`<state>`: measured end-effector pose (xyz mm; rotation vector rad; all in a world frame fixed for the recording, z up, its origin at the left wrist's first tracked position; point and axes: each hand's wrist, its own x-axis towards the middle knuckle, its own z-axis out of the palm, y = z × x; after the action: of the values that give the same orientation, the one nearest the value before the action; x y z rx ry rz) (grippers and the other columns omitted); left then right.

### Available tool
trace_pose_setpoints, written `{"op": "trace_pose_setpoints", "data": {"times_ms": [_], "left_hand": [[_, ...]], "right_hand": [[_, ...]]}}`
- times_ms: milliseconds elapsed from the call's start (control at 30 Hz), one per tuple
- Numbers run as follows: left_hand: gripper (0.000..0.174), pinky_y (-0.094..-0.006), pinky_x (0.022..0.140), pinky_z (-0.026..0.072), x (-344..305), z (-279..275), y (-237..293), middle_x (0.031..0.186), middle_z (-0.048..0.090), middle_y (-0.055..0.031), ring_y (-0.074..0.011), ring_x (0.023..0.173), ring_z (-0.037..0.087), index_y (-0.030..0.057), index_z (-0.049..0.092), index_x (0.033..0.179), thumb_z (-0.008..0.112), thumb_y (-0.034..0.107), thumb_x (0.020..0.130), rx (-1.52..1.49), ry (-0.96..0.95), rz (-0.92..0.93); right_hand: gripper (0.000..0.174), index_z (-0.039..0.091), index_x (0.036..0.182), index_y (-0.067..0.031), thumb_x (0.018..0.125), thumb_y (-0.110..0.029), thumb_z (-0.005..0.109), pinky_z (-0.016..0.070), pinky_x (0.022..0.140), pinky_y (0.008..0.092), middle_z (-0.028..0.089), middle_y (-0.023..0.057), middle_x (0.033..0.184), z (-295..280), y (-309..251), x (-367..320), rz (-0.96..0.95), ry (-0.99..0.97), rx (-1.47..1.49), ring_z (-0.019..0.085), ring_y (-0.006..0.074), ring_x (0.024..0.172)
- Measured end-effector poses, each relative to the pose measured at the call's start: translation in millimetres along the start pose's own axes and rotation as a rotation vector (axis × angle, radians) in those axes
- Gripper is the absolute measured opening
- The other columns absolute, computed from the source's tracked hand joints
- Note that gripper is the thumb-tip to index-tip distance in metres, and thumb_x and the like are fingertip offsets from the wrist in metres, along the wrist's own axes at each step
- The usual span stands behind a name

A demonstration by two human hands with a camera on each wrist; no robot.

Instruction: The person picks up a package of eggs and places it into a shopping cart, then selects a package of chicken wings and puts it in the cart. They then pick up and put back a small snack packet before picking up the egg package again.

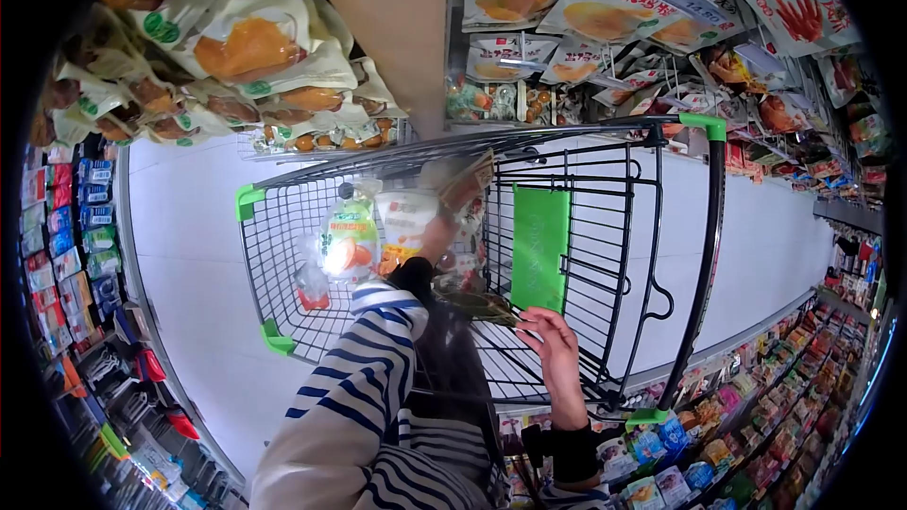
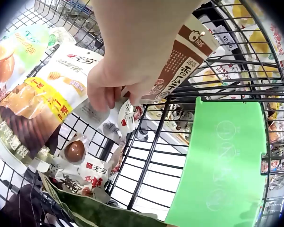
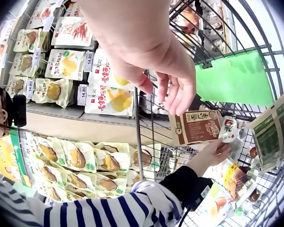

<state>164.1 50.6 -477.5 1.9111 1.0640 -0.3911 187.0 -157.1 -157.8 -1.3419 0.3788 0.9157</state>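
My left hand (image 1: 437, 238), on a striped sleeve, reaches into the wire shopping cart (image 1: 283, 227) and pinches a brown and white snack packet (image 2: 180, 61). A small white packet (image 2: 125, 116) hangs right under its fingers (image 2: 106, 94). From the right wrist view, that packet (image 3: 199, 126) is held flat above the basket by the left hand (image 3: 215, 152). My right hand (image 1: 551, 338) hovers open over the cart's near side, fingers (image 3: 177, 97) relaxed and holding nothing. Several snack pouches lie in the basket, among them a yellow and brown one (image 2: 38, 109).
A green child-seat flap (image 1: 540, 247) stands against the cart's right end. Hanging snack bags (image 1: 246, 47) with 14.80 price tags (image 3: 82, 94) fill the shelf ahead. More stocked shelves (image 1: 66, 255) line both sides of the white aisle floor (image 1: 189, 255).
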Motion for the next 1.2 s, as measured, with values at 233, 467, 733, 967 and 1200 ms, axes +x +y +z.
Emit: {"op": "trace_pose_setpoints", "data": {"times_ms": [233, 467, 733, 967, 1200], "left_hand": [[0.024, -0.0404, 0.061, 0.0446, -5, 11, 0, 0.074, 0.058, -0.0177, -0.0354, 0.073, 0.055, 0.0068, 0.060, 0.083, 0.059, 0.026, 0.069, 0.089, 0.073, 0.043], [0.013, -0.0437, 0.062, 0.0436, -67, -51, 32, 0.072, 0.058, -0.0192, -0.0363, 0.070, 0.055, 0.0008, 0.056, 0.075, 0.047, 0.010, 0.071, 0.276, -0.057, 0.429], [0.013, -0.0409, 0.060, 0.0435, -181, -162, 109, 0.072, 0.057, -0.0154, -0.0351, 0.069, 0.054, 0.0036, 0.053, 0.079, 0.049, 0.015, 0.078, 0.406, 0.000, 0.688], [0.008, -0.0341, 0.053, 0.0415, -344, -233, 190, 0.067, 0.055, -0.0153, -0.0329, 0.061, 0.053, 0.0032, 0.052, 0.080, 0.051, 0.011, 0.078, 0.116, 0.239, 0.975], [0.016, -0.0204, 0.044, 0.0326, -470, -209, 219, 0.054, 0.047, 0.0013, -0.0050, 0.047, 0.040, 0.0004, 0.055, 0.078, 0.054, 0.016, 0.081, -0.200, 0.067, 0.888]], "right_hand": [[0.022, 0.050, 0.102, 0.0016, 0.086, -0.007, 0.037, 0.0449, 0.079, 0.0308, 0.054, 0.0124, 0.099, -5, -4, -3, -0.005, 0.025, 0.035, 0.054, 0.0190, 0.088], [0.022, 0.050, 0.102, 0.0013, 0.087, -0.008, 0.037, 0.0443, 0.080, 0.0313, 0.054, 0.0122, 0.100, -10, -10, -17, -0.045, -0.031, 0.073, 0.054, 0.0194, 0.089], [0.021, 0.051, 0.102, -0.0004, 0.086, -0.010, 0.041, 0.0449, 0.077, 0.0282, 0.054, 0.0086, 0.098, -18, -32, -62, -0.180, -0.183, -0.013, 0.054, 0.0161, 0.085], [0.035, 0.039, 0.116, -0.0030, 0.083, -0.009, 0.048, 0.0381, 0.085, 0.0283, 0.045, 0.0081, 0.114, -50, -40, -110, -0.412, -0.300, -0.263, 0.044, 0.0169, 0.105], [0.046, 0.035, 0.120, -0.0013, 0.078, 0.000, 0.052, 0.0389, 0.080, 0.0231, 0.043, 0.0078, 0.117, -87, -42, -209, -0.449, -0.606, -0.412, 0.043, 0.0136, 0.105]]}}
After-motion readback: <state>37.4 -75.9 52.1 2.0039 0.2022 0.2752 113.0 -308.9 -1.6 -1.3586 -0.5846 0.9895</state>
